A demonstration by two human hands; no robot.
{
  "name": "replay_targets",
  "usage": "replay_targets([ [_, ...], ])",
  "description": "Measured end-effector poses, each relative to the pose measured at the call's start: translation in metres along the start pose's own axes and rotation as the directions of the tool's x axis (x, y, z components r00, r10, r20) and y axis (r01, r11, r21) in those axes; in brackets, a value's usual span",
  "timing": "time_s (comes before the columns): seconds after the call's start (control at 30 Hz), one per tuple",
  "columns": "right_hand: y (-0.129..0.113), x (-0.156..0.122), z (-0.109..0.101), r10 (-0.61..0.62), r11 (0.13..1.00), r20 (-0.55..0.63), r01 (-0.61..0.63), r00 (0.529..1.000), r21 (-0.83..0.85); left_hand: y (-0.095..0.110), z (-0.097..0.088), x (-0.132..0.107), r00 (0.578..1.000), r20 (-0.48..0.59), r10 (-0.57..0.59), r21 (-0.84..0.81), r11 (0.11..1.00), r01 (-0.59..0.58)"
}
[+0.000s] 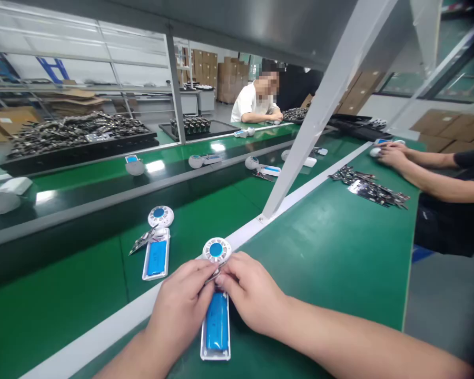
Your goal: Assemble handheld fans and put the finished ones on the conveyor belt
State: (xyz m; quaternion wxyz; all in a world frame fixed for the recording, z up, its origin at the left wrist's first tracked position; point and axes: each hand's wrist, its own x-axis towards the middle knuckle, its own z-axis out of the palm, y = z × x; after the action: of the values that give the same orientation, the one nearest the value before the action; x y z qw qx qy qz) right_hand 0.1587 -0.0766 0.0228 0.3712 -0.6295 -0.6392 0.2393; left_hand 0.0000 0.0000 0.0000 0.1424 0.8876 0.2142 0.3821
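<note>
A white handheld fan lies on the bench edge, its round head with a blue disc facing up. Its handle shell is open and holds a blue battery. Over the neck, my left hand pinches a small circuit board between thumb and fingers. From the other side, my right hand closes its fingertips at the same neck, against the board; what exactly they grip is hidden. Left of my hands, a second open fan rests on the green belt, with a loose circuit board at its neck.
A white slanted post rises from the bench rail. More fan units lie on the far belt. Circuit boards are piled at right near a co-worker's hands. A black tray heaped with parts stands far left. Another person sits opposite.
</note>
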Motion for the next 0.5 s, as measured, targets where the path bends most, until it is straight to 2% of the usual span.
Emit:
replay_targets([
  [0.2,0.003,0.000,0.002,0.111,0.989,0.022,-0.112,0.994,0.093,-0.003,0.000,0.000,0.993,0.040,0.112,0.095,0.989,-0.116],
  [0.33,0.005,-0.001,0.006,0.154,0.971,-0.008,-0.150,0.988,0.185,-0.002,-0.002,0.000,0.994,0.059,0.087,0.089,0.992,-0.092],
  [0.5,0.005,-0.003,0.011,0.167,0.965,-0.068,-0.148,0.984,0.217,0.001,-0.001,0.000,0.998,0.041,0.040,0.091,0.995,-0.043],
])
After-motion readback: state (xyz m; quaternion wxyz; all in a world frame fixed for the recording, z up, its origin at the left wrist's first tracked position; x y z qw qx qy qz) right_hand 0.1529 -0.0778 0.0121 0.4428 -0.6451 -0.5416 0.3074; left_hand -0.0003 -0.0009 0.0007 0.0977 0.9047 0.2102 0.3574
